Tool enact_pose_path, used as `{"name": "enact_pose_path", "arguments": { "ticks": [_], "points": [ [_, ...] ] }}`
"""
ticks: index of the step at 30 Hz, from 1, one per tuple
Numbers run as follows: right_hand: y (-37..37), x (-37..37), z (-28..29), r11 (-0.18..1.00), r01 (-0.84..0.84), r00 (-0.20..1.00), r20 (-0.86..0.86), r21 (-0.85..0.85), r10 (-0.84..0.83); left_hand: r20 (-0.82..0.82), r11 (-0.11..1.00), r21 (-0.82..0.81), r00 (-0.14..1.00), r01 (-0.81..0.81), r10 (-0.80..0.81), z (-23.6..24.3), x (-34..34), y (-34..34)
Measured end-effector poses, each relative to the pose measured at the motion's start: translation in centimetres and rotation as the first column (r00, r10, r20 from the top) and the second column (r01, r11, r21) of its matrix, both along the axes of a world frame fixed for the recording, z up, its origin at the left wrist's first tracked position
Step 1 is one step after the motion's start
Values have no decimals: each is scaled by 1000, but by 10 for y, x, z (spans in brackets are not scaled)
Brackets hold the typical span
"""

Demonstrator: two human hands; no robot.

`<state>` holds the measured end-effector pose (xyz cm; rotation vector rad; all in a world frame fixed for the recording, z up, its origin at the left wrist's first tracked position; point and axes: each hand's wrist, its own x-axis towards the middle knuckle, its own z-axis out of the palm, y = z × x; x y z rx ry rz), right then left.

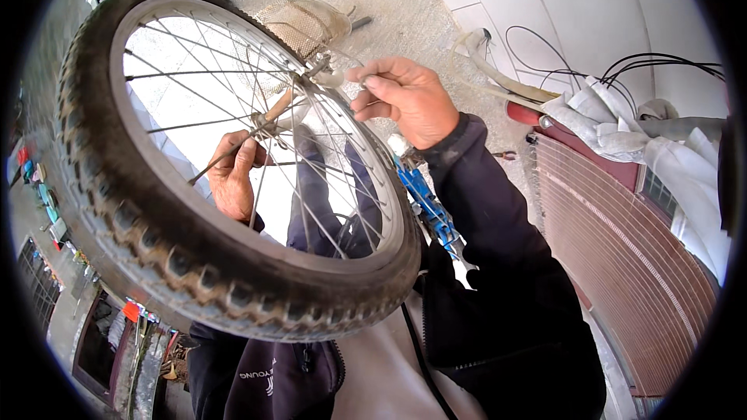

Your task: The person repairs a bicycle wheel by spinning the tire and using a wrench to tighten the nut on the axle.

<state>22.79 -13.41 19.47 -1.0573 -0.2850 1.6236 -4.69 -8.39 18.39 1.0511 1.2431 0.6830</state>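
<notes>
The right hand (412, 101) is raised, grip narrow; the left hand (233, 179) curls near the hub (278, 106), hold unclear.

Pale cloth (677, 167) lies by a brown striped panel (622, 257) — black cables (654, 54) curve across white tiles (587, 19).

black block-patterned tire (179, 264), silver-grey rim (327, 264), purplish-black sleeve (498, 218)

Floor (389, 0): rough beige concrete, 12 o'clock. Wall (583, 15): large white tiles, 2 o'clock. Brown slatted panel (654, 295) stands at 4 o'clock; dark barred window (37, 276) between 8 and 9. Light bright.
</notes>
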Motion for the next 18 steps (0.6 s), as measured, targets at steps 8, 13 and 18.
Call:
{"name": "enact_pose_path", "arguments": {
  "ticks": [8, 13, 18],
  "points": [
    [15, -6, -15, 998, 15, 991, 131, -53, -8, 28, 1000, 11, 1000, -6, 6, -6, 0, -4],
    [20, -14, -8, 998, -49, 923, 380, -47, 63, -34, 999, -8, 999, -38, 38, 6, 10, -4],
    [20, -24, -16, 999, -31, 927, 371, -42, 44, -43, 1000, 20, 999, 2, -1, 4, 7, -4]
  ]
}}
